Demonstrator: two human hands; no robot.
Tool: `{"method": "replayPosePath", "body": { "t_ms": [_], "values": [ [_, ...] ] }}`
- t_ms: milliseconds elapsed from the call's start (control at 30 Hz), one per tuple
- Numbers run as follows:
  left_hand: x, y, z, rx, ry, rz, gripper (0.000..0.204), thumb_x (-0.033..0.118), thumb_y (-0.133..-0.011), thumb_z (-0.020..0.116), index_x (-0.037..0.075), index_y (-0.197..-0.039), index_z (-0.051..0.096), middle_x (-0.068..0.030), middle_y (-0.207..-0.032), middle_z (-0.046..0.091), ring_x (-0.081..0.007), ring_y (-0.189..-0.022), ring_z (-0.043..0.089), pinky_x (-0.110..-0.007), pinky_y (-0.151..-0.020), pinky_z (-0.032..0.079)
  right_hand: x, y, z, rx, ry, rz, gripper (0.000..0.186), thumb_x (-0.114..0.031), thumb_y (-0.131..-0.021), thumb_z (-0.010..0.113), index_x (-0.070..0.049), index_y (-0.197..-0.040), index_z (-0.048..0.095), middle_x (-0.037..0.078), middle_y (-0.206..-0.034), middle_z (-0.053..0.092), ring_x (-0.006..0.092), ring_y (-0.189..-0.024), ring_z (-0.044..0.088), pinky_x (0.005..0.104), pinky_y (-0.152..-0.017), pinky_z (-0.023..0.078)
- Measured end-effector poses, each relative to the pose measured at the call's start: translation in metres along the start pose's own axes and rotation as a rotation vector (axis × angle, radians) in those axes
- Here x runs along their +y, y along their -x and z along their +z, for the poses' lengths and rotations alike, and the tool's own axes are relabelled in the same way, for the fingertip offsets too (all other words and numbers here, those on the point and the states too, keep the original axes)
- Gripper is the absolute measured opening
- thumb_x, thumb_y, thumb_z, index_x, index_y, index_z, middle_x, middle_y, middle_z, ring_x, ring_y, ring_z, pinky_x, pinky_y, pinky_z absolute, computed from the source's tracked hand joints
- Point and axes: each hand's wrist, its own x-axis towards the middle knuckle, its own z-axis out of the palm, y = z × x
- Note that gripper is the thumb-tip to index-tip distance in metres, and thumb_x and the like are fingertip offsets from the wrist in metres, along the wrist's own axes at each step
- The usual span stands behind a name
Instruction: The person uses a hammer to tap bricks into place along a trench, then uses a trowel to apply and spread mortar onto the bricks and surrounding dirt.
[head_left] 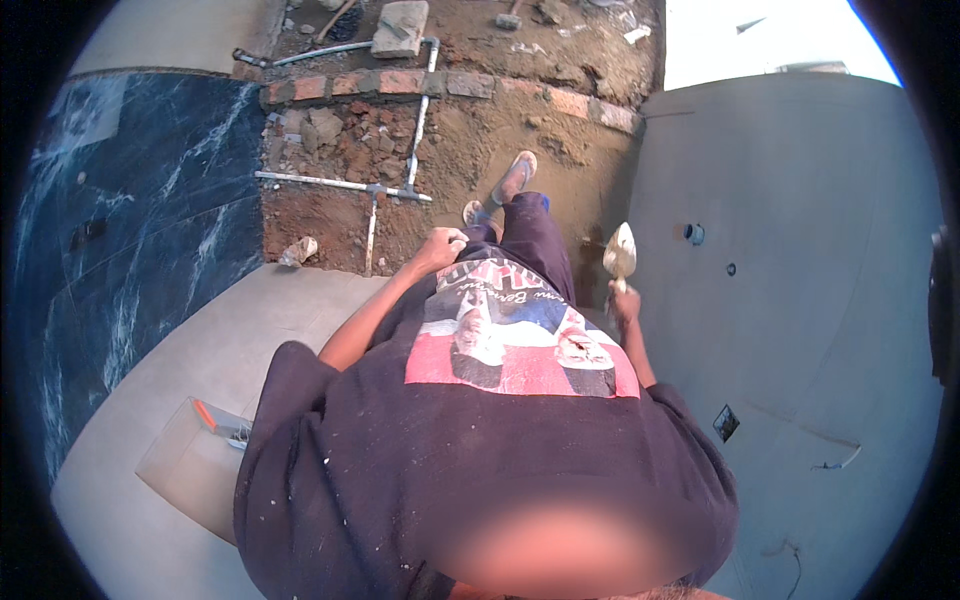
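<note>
My right hand (624, 301) is wrapped round the handle of a pointed trowel (620, 252). The trowel's blade points away from me and has a pale coating. It is held off to my right, close to the grey plastered wall. My left hand (441, 250) is closed in front of my dark trousers, near my waist. A small pale spot shows at its fingers, too small to name.
White pipes (345, 184) with joints run over the earth on the left. A brick row (400, 82) crosses ahead, with a stone block (401, 28) beyond it. Dark marble-look tiles (150, 220) cover the left wall; a pipe stub (694, 234) sits in the grey wall (800, 300).
</note>
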Motion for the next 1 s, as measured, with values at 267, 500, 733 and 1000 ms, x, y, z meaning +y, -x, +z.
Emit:
{"method": "replayPosePath", "body": {
  "t_ms": [267, 500, 733, 1000],
  "values": [
    [-0.029, 0.077, -0.058, 0.299, 0.133, -0.332, 0.022, 0.014, -0.088, 0.062, -0.001, -0.102, 0.07, -0.0116, -0.091, 0.072, -0.0173, -0.084, 0.069, -0.03, -0.077, 0.053, -0.192, -0.077, 0.031, -0.113, -0.329, -0.212, 0.028, -0.032, -0.089, 0.067, -0.005, -0.084, 0.063, 0.0, -0.064, 0.057, 0.0107, -0.055, 0.053, 0.0294, -0.049, 0.041],
    [-0.053, 0.078, -0.062, 0.433, 0.292, -0.372, 0.025, 0.015, -0.087, 0.064, -0.002, -0.105, 0.069, -0.0116, -0.095, 0.072, -0.0166, -0.086, 0.068, -0.029, -0.077, 0.053, -0.182, -0.061, 0.09, -0.181, 0.0, -0.198, 0.033, -0.034, -0.086, 0.069, -0.001, -0.081, 0.067, 0.005, -0.066, 0.063, 0.0143, -0.057, 0.056, 0.0331, -0.053, 0.043],
    [-0.081, 0.097, -0.04, 0.523, 0.41, -0.411, 0.027, 0.011, -0.086, 0.06, -0.003, -0.108, 0.068, -0.0074, -0.09, 0.071, -0.0128, -0.078, 0.066, -0.026, -0.073, 0.052, -0.218, -0.044, 0.091, -0.229, 0.274, -0.345, 0.034, -0.035, -0.083, 0.07, -0.001, -0.084, 0.067, 0.007, -0.065, 0.063, 0.0177, -0.058, 0.059, 0.0377, -0.055, 0.046],
    [-0.135, 0.122, 0.012, 0.401, 0.358, -0.554, 0.036, 0.024, -0.087, 0.065, -0.002, -0.113, 0.066, -0.012, -0.099, 0.07, -0.02, -0.092, 0.065, -0.032, -0.082, 0.05, -0.349, -0.009, 0.04, -0.225, 0.099, -0.305, 0.029, -0.029, -0.085, 0.071, -0.002, -0.09, 0.063, 0.006, -0.067, 0.061, 0.0153, -0.056, 0.058, 0.0332, -0.054, 0.046]
  ]
}}
